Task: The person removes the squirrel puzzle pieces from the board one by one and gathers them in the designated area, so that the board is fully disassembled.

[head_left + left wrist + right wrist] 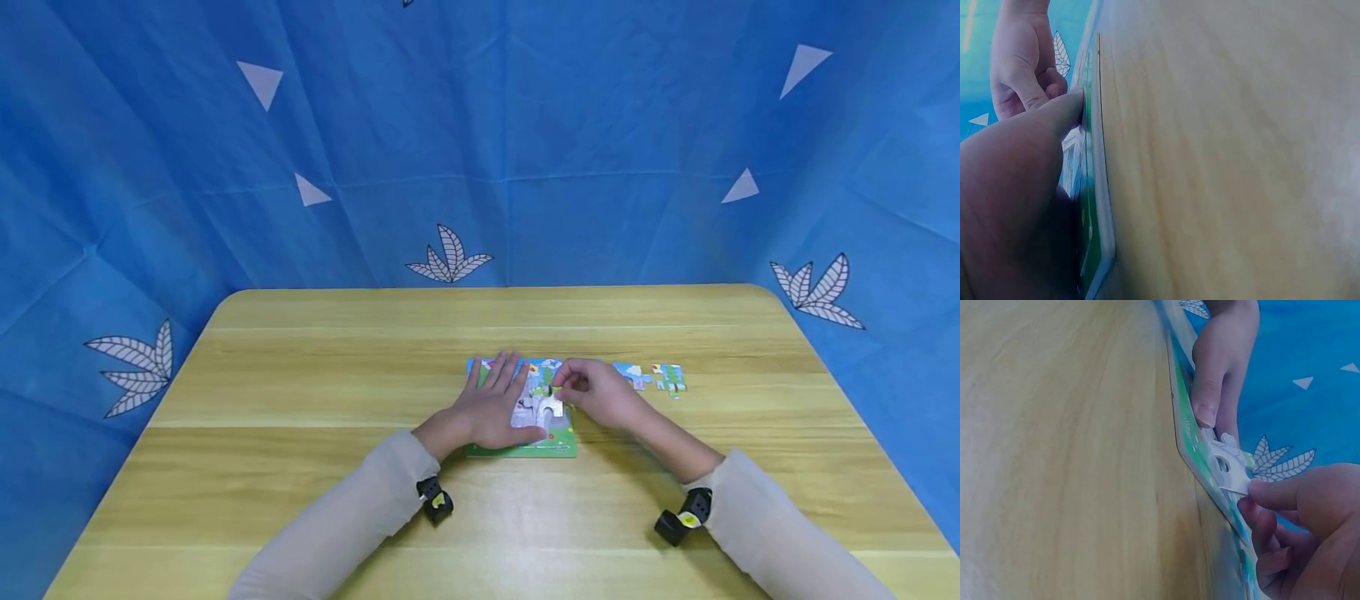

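1. Left hand [491, 414] lies across the puzzle board [558, 449], fingers spread wide.
2. Right hand [603, 396] pinches a pale puzzle piece [1235, 478] between thumb and finger, tilted over the board's right part.
3. Board rests on the tabletop [300, 358]; more pieces [670, 377] lie to its right, beyond the right hand.

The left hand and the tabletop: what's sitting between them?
The puzzle board lies between the left hand and the tabletop; the left wrist view shows it there.
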The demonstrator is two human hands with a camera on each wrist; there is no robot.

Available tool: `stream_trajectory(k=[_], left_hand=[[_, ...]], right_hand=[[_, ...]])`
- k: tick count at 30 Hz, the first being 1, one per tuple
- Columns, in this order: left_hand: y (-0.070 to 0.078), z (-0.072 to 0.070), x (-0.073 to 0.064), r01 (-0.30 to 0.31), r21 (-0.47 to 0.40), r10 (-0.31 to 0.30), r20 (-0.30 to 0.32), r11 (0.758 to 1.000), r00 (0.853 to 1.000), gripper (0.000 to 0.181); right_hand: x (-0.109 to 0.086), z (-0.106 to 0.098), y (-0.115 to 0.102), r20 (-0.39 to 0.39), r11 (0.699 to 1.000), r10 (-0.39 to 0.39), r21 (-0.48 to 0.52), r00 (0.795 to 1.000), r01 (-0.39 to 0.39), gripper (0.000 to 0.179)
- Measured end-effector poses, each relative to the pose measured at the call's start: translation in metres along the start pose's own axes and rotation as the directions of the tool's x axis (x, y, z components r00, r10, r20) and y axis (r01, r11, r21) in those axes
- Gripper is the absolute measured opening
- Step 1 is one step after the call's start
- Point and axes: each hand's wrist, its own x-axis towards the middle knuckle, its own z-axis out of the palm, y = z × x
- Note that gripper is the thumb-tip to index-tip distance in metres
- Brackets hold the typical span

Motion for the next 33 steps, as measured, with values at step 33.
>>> stream_trajectory(k=[33], left_hand=[[-0.001,0.002,-0.003,-0.017,-0.024,0.016,-0.064,1.0,0.998,0.11]], right_hand=[[0.0,-0.022,0.001,0.045,0.977,0.148,0.148,0.988,-0.153,0.015]])
